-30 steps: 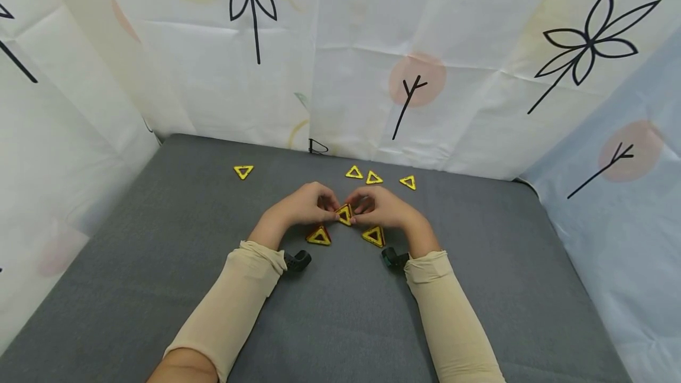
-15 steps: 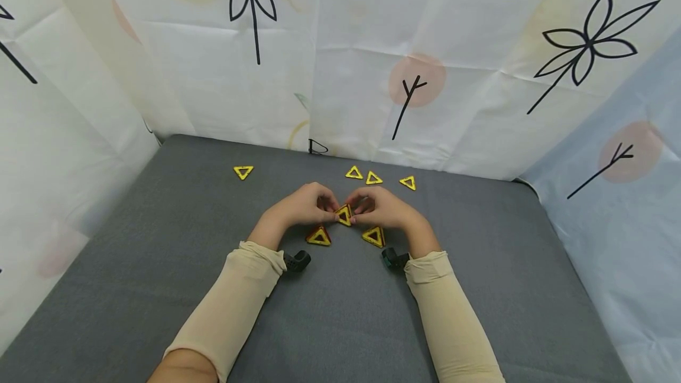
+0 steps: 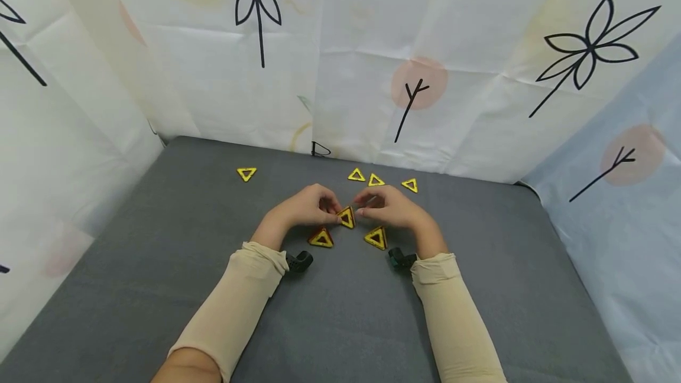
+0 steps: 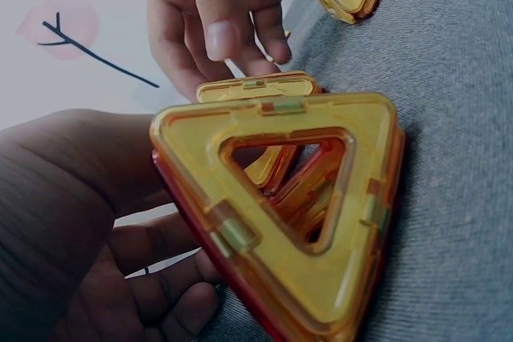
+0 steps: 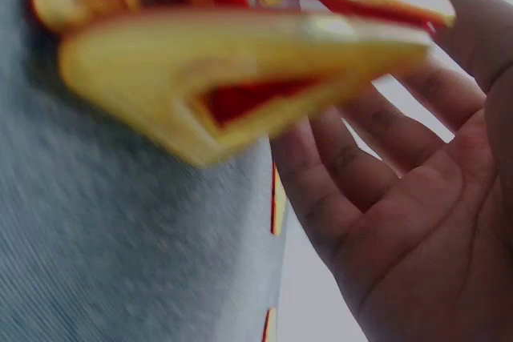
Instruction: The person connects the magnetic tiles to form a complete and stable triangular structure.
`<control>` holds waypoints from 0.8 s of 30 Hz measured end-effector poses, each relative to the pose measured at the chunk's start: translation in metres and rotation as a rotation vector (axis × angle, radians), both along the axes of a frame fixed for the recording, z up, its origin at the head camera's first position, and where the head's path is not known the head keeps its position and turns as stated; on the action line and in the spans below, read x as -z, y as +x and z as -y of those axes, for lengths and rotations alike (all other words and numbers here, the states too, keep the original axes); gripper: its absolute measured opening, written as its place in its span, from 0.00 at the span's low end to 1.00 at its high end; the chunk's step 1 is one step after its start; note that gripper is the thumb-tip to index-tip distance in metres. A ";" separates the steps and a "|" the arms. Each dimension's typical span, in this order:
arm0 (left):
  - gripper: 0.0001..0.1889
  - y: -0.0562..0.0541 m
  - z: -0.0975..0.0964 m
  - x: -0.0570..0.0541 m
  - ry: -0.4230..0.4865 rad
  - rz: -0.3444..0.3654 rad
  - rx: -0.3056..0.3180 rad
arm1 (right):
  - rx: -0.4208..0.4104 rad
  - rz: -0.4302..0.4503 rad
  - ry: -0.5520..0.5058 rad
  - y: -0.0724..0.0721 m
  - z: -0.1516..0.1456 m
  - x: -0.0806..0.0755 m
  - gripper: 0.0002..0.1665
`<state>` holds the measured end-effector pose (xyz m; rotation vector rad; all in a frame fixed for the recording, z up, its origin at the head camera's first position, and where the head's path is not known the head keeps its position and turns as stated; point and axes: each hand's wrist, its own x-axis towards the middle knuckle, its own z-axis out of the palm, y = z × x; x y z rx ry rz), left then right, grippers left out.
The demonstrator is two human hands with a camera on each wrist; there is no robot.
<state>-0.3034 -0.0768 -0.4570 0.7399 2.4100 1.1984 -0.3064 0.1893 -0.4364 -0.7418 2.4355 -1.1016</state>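
Observation:
Three small pyramids of yellow and red magnetic triangle tiles stand close together in the middle of the head view. My left hand (image 3: 304, 205) pinches the edge of the middle pyramid (image 3: 351, 222) with its thumb; the fingertips behind it are partly hidden. Just right of that pyramid, my right hand (image 3: 392, 207) is held apart from it, fingers loosely bent and holding nothing. The near-left pyramid (image 3: 321, 244) fills the front of the left wrist view, with the middle pyramid (image 4: 256, 86) behind it. The near-right pyramid (image 3: 376, 244) sits below my right hand.
Loose yellow triangle tiles lie flat toward the back of the grey table (image 3: 340, 318): one tile (image 3: 246, 169) at the left, and several by the back edge, including a tile (image 3: 356, 178). White patterned cloth (image 3: 362, 105) hangs behind and at both sides.
My right hand has let go of the middle pyramid and moved slightly right. My left hand stays at the pyramid. The head view has shifted slightly.

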 end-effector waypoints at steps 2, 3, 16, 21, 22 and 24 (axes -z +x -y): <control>0.05 -0.001 0.001 0.001 0.001 0.014 0.005 | 0.031 -0.016 -0.011 0.000 -0.004 -0.001 0.19; 0.06 -0.001 0.001 0.001 0.000 0.022 0.004 | 0.047 -0.027 -0.021 0.000 -0.007 -0.001 0.19; 0.09 -0.011 0.002 0.008 0.053 -0.031 -0.052 | 0.224 -0.080 -0.110 -0.027 -0.032 -0.001 0.20; 0.09 -0.019 0.003 0.010 0.081 -0.072 -0.114 | 0.240 -0.034 -0.083 -0.043 -0.034 0.001 0.23; 0.08 -0.022 0.003 0.010 0.085 -0.080 -0.123 | 0.240 -0.023 -0.077 -0.045 -0.034 0.000 0.23; 0.07 -0.028 0.002 0.011 0.093 -0.102 -0.145 | 0.238 -0.006 -0.064 -0.049 -0.033 0.000 0.25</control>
